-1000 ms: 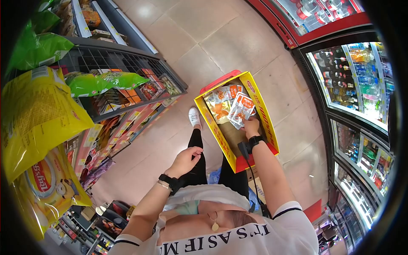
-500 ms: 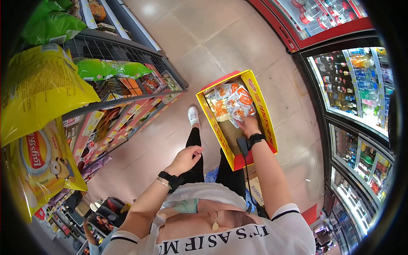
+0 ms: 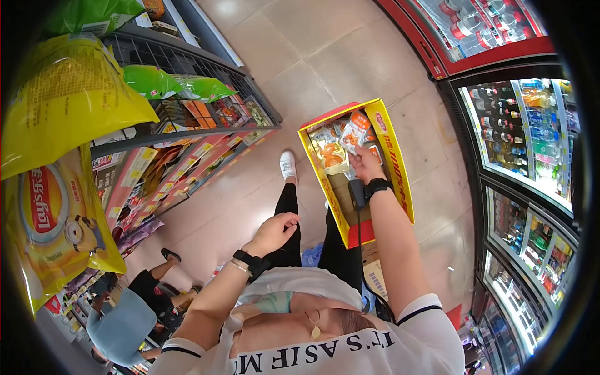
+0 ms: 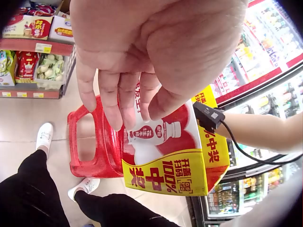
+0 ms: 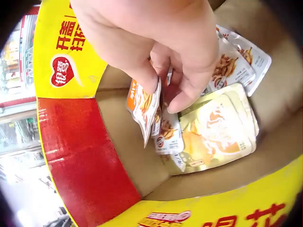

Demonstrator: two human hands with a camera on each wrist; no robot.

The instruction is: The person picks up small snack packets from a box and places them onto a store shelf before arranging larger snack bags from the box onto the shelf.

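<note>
A yellow and red cardboard box [image 3: 397, 178] stands open in front of me, with snack packets inside. My right hand [image 3: 367, 165] reaches into it and pinches a white and orange snack packet [image 3: 355, 128] by its edge. In the right wrist view, that snack packet [image 5: 143, 105] is tilted up between thumb and fingers. Below it lie gold packets [image 5: 220, 135] and more white packets [image 5: 236, 66], some partly hidden by the hand. My left hand [image 3: 275, 234] hovers over my leg, left of the box, holding nothing; its fingers [image 4: 110, 94] hang loosely bent.
Under the box is a red plastic frame [image 4: 106, 146]. Shelves with hanging yellow chip bags [image 3: 50, 206] and green bags [image 3: 150, 81] line the left. Drink fridges [image 3: 525, 125] line the right. A person in a light blue top [image 3: 122, 325] is at lower left.
The right hand has separated one packet from the fanned pile and raised it above the others. The left hand stays in place. A person has come into view at lower left.
</note>
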